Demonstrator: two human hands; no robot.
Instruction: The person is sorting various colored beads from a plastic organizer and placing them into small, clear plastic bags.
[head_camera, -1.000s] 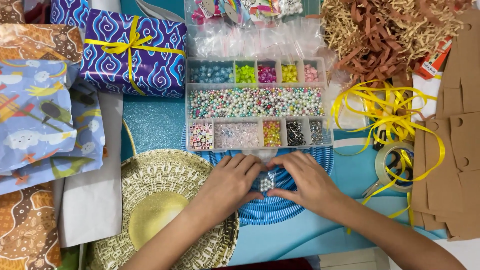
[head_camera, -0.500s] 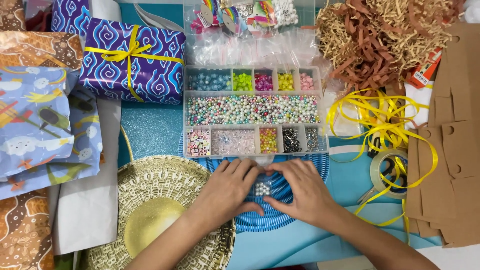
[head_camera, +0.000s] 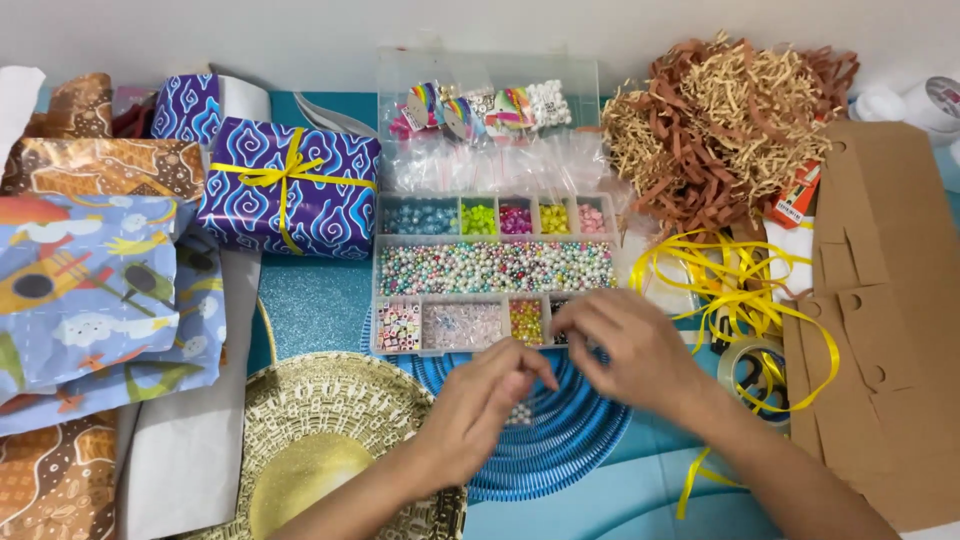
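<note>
The left hand (head_camera: 478, 405) lay over the blue ribbed mat (head_camera: 560, 440), its fingers curled inward and pinched around a small clear bag of pearl beads (head_camera: 518, 412), which showed just below the fingertips. The right hand (head_camera: 630, 350) hovered just beside it, fingers loosely bent and spread, over the near right corner of the clear bead organiser (head_camera: 495, 270); whether it touched the box or held anything could not be told.

Judging from this, the step in hand was handling the little bag of beads above the mat, with the right hand reaching toward the small compartments of the front row. A fitting next move would call for a fine fingertip pinch and a steady bag mouth, since loose beads would roll off the ribs.

Room was tight. The organiser's front edge sat right against the hands; the woven gold tray (head_camera: 330, 440) overlapped the mat's left side under the left forearm. To the right, yellow ribbon (head_camera: 740, 290) looped over a tape roll (head_camera: 752, 375), touching the brown cardboard sheets (head_camera: 880, 320). Behind lay a wrapped purple gift box (head_camera: 290, 190), shredded paper filling (head_camera: 730, 120) and patterned wrapping paper (head_camera: 100, 290). The only open space was the near part of the mat.
</note>
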